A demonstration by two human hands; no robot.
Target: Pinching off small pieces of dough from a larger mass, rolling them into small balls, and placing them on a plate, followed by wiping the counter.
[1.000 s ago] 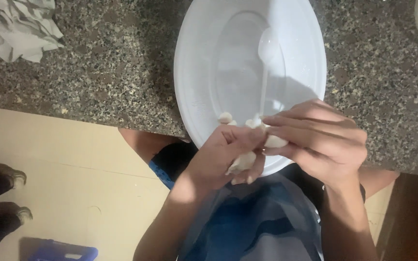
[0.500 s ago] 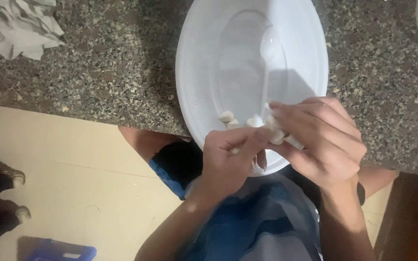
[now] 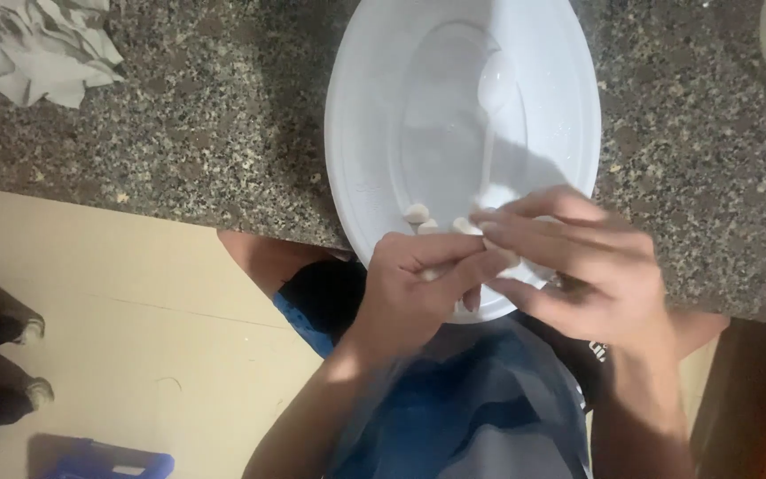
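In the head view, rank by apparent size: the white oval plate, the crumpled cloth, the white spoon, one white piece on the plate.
1. white oval plate
2. crumpled cloth
3. white spoon, handle partly hidden
4. white piece

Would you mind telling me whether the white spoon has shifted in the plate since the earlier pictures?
No. The white spoon lies in the same spot against the white plate rim.

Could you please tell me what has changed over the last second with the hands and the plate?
Both hands have shifted a little. The right hand now lies with its fingers stretched leftward over the plate's near rim, and the left hand stays pinched against them around a small white piece. Plate, spoon, the loose white pieces and the crumpled cloth stayed put.
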